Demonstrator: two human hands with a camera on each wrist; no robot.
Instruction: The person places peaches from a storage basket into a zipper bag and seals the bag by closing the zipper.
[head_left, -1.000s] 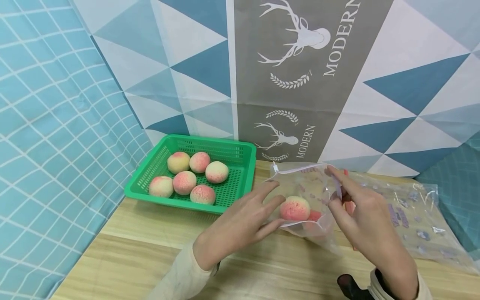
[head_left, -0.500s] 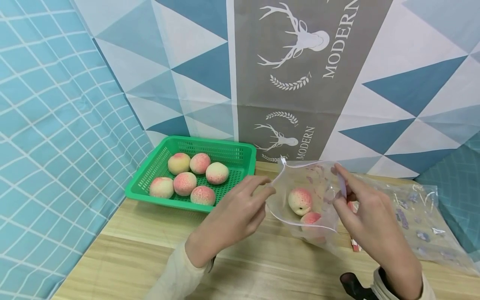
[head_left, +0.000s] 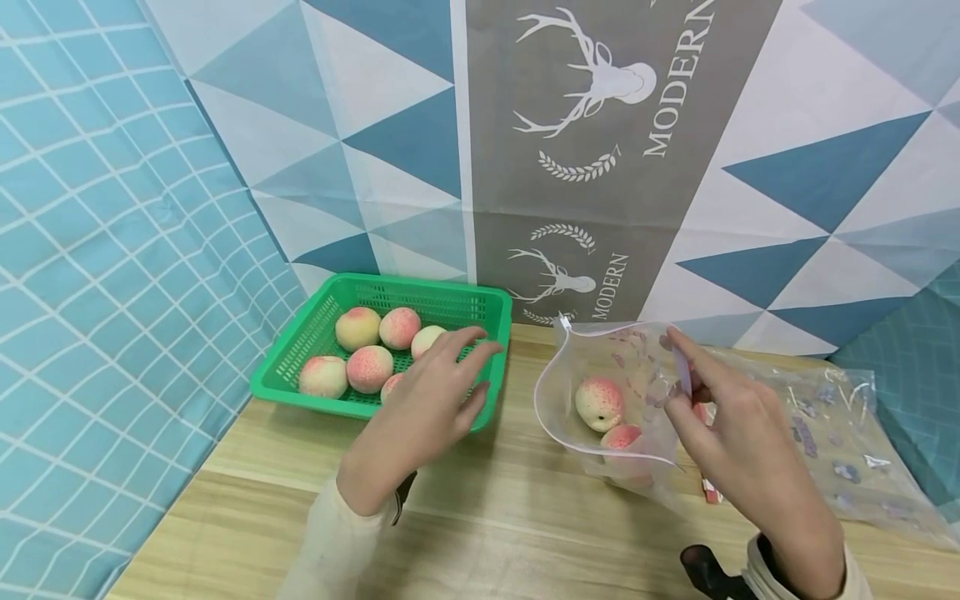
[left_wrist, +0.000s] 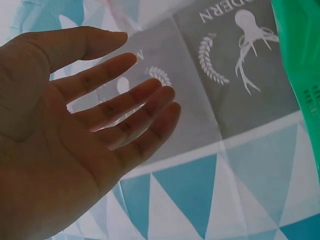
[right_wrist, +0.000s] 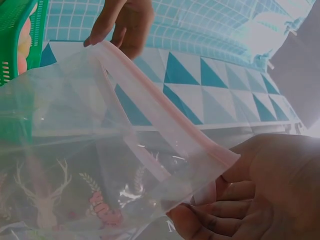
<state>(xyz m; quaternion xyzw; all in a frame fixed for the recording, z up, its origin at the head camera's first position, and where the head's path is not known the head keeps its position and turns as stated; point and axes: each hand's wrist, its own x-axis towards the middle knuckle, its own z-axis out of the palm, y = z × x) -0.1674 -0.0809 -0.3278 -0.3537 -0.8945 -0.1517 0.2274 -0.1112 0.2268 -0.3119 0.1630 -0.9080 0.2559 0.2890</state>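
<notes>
My right hand (head_left: 750, 433) pinches the right edge of a clear zip bag (head_left: 645, 375), its mouth spread wide. Inside the bag lie two peaches, an upper peach (head_left: 600, 402) and a lower peach (head_left: 621, 437) partly behind the front wall. Over the front right of a green basket (head_left: 420, 285), my left hand (head_left: 423, 396) hovers with nothing in its fingers. It partly hides two peaches there. Other peaches (head_left: 369, 369) sit in the basket. The left wrist view shows the left hand (left_wrist: 100, 120) with fingers spread and bare palm. In the right wrist view, fingers hold the bag's corner (right_wrist: 220, 160).
To the right lies another clear printed bag (head_left: 840, 450), flat on the wooden table (head_left: 480, 542). A small red and white item (head_left: 711, 492) shows beside my right hand. A patterned backdrop (head_left: 555, 192) stands behind, and a blue checked cloth (head_left: 97, 275) on the left.
My left hand has left the bag's left edge and moved left over the basket. The bag's mouth has opened wider, and the upper peach has shifted inside. The right hand keeps its hold.
</notes>
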